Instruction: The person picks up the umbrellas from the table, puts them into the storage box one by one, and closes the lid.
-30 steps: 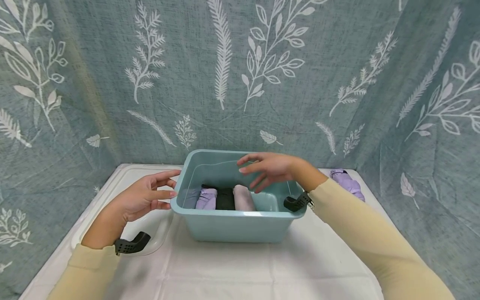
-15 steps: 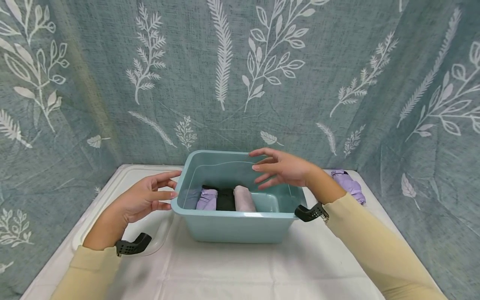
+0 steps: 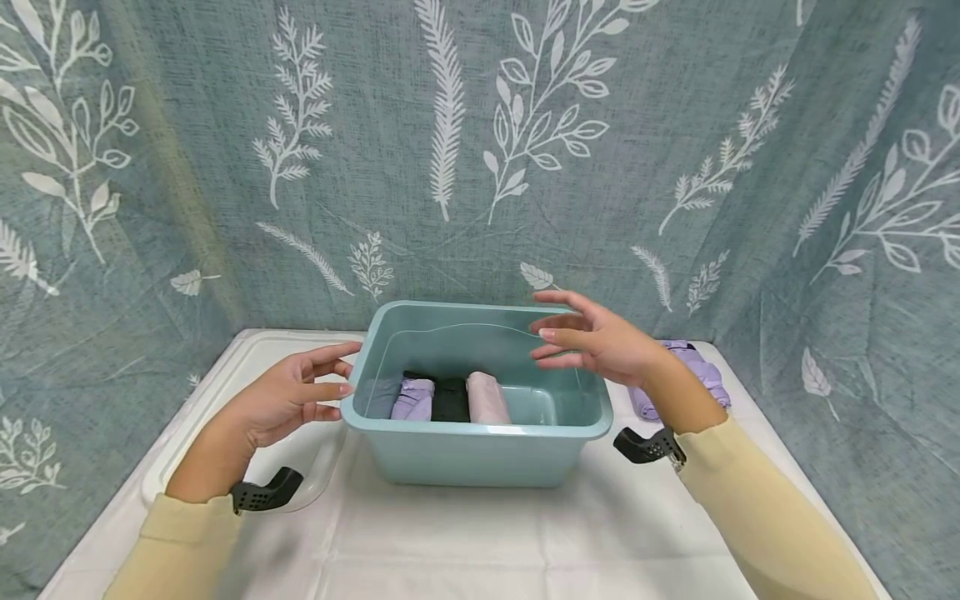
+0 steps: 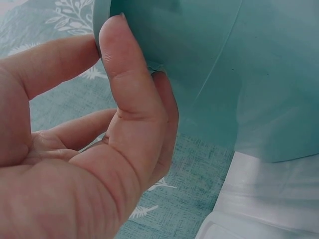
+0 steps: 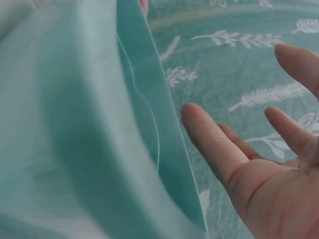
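Observation:
A blue-green plastic bin [image 3: 480,454] stands on the table with its mouth up. Along its left half lie a purple fabric roll [image 3: 413,399], a black fabric roll [image 3: 450,400] and a pale pink fabric roll [image 3: 487,398]. My left hand [image 3: 288,390] touches the bin's left rim from outside with relaxed fingers; the left wrist view shows the thumb [image 4: 124,69] against that rim. Over the bin's right end hovers my right hand [image 3: 592,340], its fingers spread and holding nothing. In the right wrist view, those fingers [image 5: 209,139] are apart from the bin.
A white lid [image 3: 262,454] lies flat on the table to the left, partly behind my left arm. Purple fabric bundles [image 3: 703,372] rest at the right, partly covered by my right forearm. A leaf-patterned curtain [image 3: 480,167] surrounds the white-covered table [image 3: 442,542].
My right hand has drawn back to the right, from above the middle of the bin to above its right end. My left hand, the bin and the rolls inside have stayed in place.

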{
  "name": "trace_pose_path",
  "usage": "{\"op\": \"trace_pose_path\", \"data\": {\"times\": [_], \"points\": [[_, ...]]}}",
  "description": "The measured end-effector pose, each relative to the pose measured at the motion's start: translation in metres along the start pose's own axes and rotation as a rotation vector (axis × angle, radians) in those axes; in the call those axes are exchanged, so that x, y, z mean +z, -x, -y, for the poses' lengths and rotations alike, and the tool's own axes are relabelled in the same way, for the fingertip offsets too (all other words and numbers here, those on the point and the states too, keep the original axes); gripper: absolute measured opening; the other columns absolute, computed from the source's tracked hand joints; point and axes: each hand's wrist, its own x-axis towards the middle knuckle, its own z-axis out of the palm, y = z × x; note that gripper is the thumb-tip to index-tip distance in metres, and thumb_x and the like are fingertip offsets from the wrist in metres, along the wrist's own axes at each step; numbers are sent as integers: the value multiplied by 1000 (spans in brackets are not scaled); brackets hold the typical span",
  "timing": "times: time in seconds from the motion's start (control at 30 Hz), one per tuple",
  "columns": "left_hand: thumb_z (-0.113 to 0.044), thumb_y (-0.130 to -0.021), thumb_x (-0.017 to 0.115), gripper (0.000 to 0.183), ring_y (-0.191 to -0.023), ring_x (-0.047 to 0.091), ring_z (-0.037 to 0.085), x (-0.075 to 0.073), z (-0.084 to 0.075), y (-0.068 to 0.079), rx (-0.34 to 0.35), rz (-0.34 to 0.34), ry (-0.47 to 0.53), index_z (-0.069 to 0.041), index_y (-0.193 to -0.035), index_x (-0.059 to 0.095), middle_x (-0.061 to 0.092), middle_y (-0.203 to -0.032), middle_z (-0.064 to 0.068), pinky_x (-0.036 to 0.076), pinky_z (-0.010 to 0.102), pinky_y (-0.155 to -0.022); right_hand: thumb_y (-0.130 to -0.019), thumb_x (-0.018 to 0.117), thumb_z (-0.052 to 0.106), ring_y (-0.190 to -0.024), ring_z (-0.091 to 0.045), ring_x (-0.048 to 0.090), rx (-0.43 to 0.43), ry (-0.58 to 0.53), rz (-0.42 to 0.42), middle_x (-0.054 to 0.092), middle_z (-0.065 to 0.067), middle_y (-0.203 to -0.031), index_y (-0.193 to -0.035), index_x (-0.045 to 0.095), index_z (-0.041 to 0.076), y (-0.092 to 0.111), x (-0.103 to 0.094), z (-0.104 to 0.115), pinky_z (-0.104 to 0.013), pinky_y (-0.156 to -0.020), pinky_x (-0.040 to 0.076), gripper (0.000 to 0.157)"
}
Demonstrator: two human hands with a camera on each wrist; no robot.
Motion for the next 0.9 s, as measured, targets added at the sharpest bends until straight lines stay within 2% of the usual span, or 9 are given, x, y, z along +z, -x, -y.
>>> {"op": "trace_pose_path", "data": {"times": [0.33, 0.5, 0.7, 0.9], "points": [[0, -98, 64, 71, -81, 68, 12, 3, -1, 1, 10, -2, 23, -3, -160, 30, 56, -114, 1, 61, 29, -73, -103, 60, 8, -124, -40, 64, -124, -13, -109, 39, -25, -153, -157, 35, 17, 22, -7, -11, -45, -103, 55, 60], [0, -98, 64, 70, -82, 69, 11, 3, -1, 1, 15, 1, 28, -3, -160, 31, 55, -114, 2, 61, 29, -73, -103, 60, 7, -119, -34, 68, -195, -27, -154, 46, -23, -147, -155, 40, 15, 34, -14, -19, -44, -101, 56, 55], [1, -98, 64, 69, -82, 69, 11, 3, -2, 1, 10, -5, 29, -3, -159, 32, 57, -113, 1, 61, 29, -73, -104, 56, 4, -118, -29, 69, -295, -28, -183, 55, -13, -139, -146, 50, 10, 47, -25, -31, -42, -100, 57, 42], [1, -97, 64, 69, -84, 70, 12, 3, -3, 1, 7, -8, 24, -3, -158, 32, 59, -113, 2, 62, 29, -74, -104, 56, 2, -117, -25, 69, -324, -30, -245, 57, -10, -137, -144, 52, 8, 60, -39, -44, -40, -100, 57, 40]]}}
